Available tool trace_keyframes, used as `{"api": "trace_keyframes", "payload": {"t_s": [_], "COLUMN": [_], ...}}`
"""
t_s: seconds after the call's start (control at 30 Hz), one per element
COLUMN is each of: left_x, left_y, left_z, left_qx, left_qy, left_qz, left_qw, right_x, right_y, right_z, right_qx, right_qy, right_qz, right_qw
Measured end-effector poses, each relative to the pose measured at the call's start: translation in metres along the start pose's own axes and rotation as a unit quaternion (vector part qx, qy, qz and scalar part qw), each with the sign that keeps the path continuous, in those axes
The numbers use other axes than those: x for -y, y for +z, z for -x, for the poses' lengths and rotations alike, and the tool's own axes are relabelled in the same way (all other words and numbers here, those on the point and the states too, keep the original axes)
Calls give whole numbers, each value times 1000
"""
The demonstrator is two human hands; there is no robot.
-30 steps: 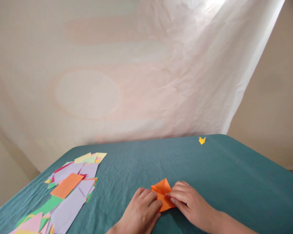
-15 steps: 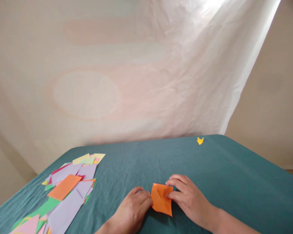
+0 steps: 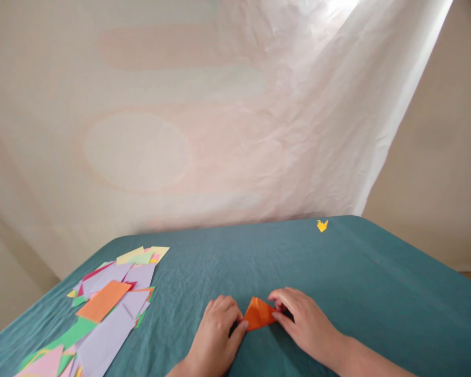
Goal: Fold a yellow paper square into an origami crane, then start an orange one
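Note:
An orange sheet of paper (image 3: 259, 315), folded into a small triangle with its tip pointing away from me, is between my two hands just above or on the cloth. My left hand (image 3: 219, 332) pinches its left corner between thumb and fingers. At the right corner, my right hand (image 3: 304, 320) grips the paper with thumb and curled fingers. Creases show on the orange face. The fingertips partly cover both corners.
A teal cloth (image 3: 220, 262) covers the table. Loose coloured paper sheets (image 3: 105, 335) lie piled at the left. A small yellow folded paper figure (image 3: 322, 225) stands near the far right edge. Behind the table hangs a pale sheet (image 3: 235, 131).
The orange paper has gone from a roughly square shape to a triangle, its near part folded away. My left thumb now shows at its left corner; my right hand has shifted slightly.

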State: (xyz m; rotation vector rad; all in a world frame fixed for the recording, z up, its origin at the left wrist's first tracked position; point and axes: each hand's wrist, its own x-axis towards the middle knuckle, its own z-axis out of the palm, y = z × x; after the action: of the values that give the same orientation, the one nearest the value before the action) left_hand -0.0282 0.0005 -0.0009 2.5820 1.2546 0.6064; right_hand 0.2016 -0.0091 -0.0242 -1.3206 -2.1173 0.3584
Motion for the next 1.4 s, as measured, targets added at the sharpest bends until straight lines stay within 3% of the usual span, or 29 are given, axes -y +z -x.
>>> {"api": "trace_keyframes", "payload": {"t_s": [0.2, 0.37, 0.43, 0.83, 1.03, 1.4], "left_x": [-2, -6, -6, -5, -3, 1], "left_y": [-2, -9, -10, -9, -5, -9], "left_z": [1, 0, 0, 2, 6, 15], "left_qx": [-5, 56, 63, 91, 93, 87], "left_qy": [-5, 130, 156, 186, 191, 139], "left_qz": [-24, -41, -69, -146, -170, -197], "left_qw": [1000, 989, 983, 967, 962, 967], "right_x": [7, 9, 8, 10, 8, -11], "right_y": [-2, -5, -5, -6, -6, -8], "right_z": [-1, 2, 3, 2, 3, 2], "right_qx": [6, 35, 52, 88, 73, 42], "right_qy": [-61, -170, -194, -204, -189, -173], "right_qz": [49, 79, 93, 116, 103, 91], "right_qw": [997, 982, 975, 968, 974, 980]}}
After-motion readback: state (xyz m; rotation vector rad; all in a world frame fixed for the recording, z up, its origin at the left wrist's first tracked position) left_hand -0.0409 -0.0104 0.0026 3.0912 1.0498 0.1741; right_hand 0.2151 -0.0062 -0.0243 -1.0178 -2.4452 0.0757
